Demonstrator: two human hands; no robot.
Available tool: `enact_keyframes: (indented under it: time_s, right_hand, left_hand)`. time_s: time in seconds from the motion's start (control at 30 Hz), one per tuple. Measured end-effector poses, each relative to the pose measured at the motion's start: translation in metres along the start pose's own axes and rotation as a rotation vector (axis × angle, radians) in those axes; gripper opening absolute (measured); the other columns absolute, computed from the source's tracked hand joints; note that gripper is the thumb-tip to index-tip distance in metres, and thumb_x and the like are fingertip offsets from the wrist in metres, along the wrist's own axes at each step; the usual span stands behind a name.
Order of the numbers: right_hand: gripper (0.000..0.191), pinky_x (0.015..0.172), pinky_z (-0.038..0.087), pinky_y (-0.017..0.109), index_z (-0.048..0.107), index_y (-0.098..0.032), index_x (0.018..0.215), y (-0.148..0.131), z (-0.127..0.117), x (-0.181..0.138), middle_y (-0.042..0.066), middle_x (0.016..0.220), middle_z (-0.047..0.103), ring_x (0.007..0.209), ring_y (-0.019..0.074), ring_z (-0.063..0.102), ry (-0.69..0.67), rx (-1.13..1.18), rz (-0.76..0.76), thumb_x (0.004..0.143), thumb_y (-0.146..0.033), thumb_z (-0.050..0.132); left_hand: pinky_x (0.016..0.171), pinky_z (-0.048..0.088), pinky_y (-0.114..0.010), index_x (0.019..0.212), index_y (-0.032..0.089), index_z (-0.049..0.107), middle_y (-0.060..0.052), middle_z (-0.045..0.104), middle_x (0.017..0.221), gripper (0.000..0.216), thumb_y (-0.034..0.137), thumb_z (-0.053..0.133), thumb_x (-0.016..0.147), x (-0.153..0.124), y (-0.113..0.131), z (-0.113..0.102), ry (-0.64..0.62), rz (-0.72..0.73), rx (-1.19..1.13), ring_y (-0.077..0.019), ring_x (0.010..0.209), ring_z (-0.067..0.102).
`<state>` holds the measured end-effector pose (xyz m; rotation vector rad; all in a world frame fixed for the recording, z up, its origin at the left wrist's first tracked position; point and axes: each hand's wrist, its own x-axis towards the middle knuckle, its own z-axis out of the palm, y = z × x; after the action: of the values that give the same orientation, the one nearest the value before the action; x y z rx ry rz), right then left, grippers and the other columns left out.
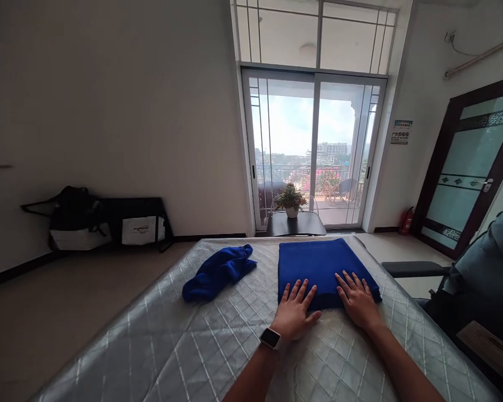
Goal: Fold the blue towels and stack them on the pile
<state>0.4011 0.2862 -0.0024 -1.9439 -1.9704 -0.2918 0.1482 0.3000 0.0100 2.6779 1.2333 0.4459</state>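
A folded blue towel (318, 265) lies flat on the quilted silver mattress (171, 346). My left hand (294, 314), with a smartwatch on its wrist, rests open on the towel's near edge, fingers spread. My right hand (357, 298) lies open and flat on the towel's near right part. A second blue towel (218, 272) sits crumpled to the left, apart from both hands.
Beyond the mattress stand a small dark table (295, 223) with a potted plant (291, 200), and a glass sliding door (314, 151). Black and white bags (104, 220) lean on the left wall. A grey chair (482, 273) is at right, a red extinguisher (407, 220) by the wall.
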Motion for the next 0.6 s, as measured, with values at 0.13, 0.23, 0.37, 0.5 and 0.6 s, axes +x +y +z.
enact_keyframes:
  time_s: [0.13,0.23,0.37,0.5,0.6]
  right_hand:
    - [0.051,0.120,0.018,0.053,0.034,-0.040,0.152,0.002,0.000,0.001,-0.004,0.159,0.034,0.149,0.0250,0.023,-0.020,-0.037,-0.007,0.103,-0.051,0.023]
    - [0.053,0.120,0.021,0.051,0.034,-0.040,0.152,0.014,0.001,0.004,-0.004,0.159,0.034,0.148,0.0238,0.025,-0.029,-0.050,-0.014,0.102,-0.053,0.021]
    - [0.059,0.119,0.025,0.046,0.036,-0.028,0.153,0.037,0.010,0.010,0.004,0.159,0.035,0.147,0.0231,0.029,0.015,-0.084,0.044,0.103,-0.050,0.015]
    - [0.060,0.119,0.026,0.046,0.040,-0.025,0.151,0.049,0.023,0.011,0.007,0.158,0.038,0.146,0.0244,0.031,0.104,-0.111,0.049,0.101,-0.050,0.018]
    - [0.062,0.118,0.028,0.047,0.044,-0.024,0.150,0.050,0.027,0.010,0.008,0.156,0.040,0.145,0.0257,0.033,0.160,-0.103,0.034,0.101,-0.051,0.017]
  left_hand:
    - [0.121,0.004,-0.061,0.157,0.034,0.016,-0.007,0.012,0.167,0.079,0.075,0.026,0.091,0.000,0.001,-0.008,-0.067,-0.011,0.005,-0.0308,0.153,0.006]
    - [0.121,0.003,-0.059,0.157,0.033,0.017,-0.007,0.012,0.167,0.078,0.075,0.022,0.091,0.000,0.002,-0.015,-0.101,-0.027,-0.006,-0.0297,0.153,0.005]
    - [0.122,0.005,-0.057,0.156,0.032,0.022,-0.007,0.014,0.167,0.074,0.072,0.018,0.094,-0.002,0.001,-0.028,-0.162,-0.017,-0.075,-0.0281,0.153,0.006]
    - [0.122,0.011,-0.053,0.154,0.029,0.030,-0.008,0.020,0.165,0.070,0.067,0.022,0.096,0.000,-0.007,-0.039,-0.199,-0.015,-0.124,-0.0273,0.153,0.013]
    - [0.118,0.028,-0.040,0.143,0.029,0.050,-0.006,0.042,0.157,0.062,0.064,0.037,0.094,0.002,-0.022,-0.051,-0.140,-0.051,-0.157,-0.0233,0.146,0.035]
